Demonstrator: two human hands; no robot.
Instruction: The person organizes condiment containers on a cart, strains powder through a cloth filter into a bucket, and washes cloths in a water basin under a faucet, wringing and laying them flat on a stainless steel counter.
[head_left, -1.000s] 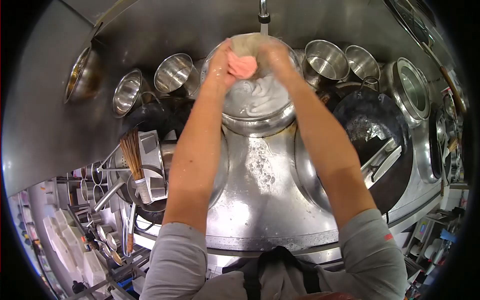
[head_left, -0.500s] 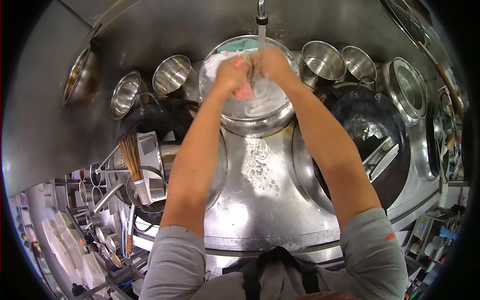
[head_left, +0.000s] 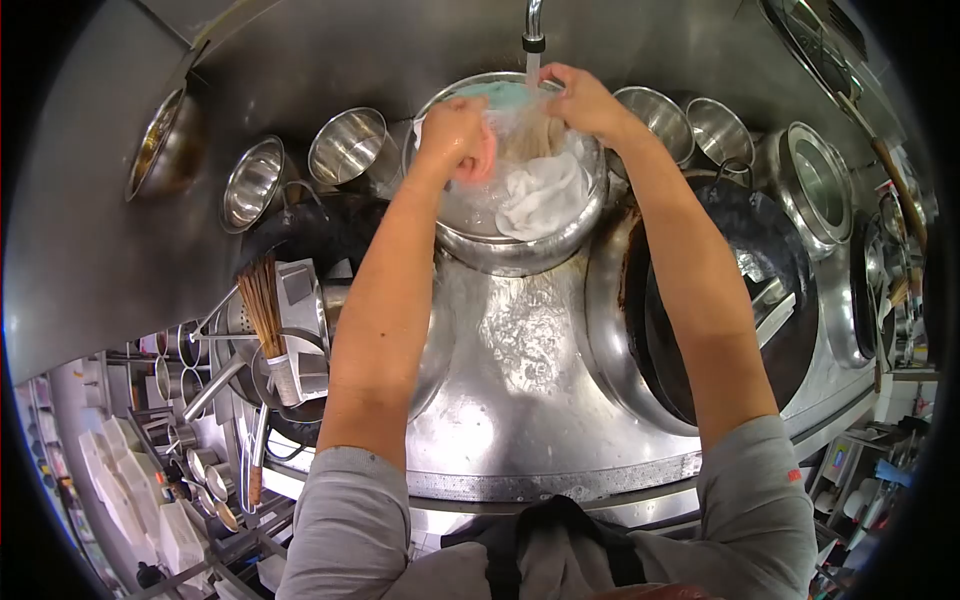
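Note:
A large metal basin stands at the back of the steel counter, holding water and cloths. My left hand is closed over the basin's left side, gripping a pink cloth. My right hand is at the right rim, beside the stream from the tap. Its fingers are bent round the edge of a wet, blurred cloth stretched between the hands; whether this is the pink one I cannot tell. A white cloth lies at the front of the basin, a green cloth at the back.
Steel pots and bowls line the back on both sides. Dark woks flank the counter; the right wok has a metal utensil in it. On the left are a bamboo brush and ladles. Wet steel lies in front.
My hands have moved apart, the right one to the right and up. The cloth between them has spread out, and the white cloth now shows at the front of the basin.

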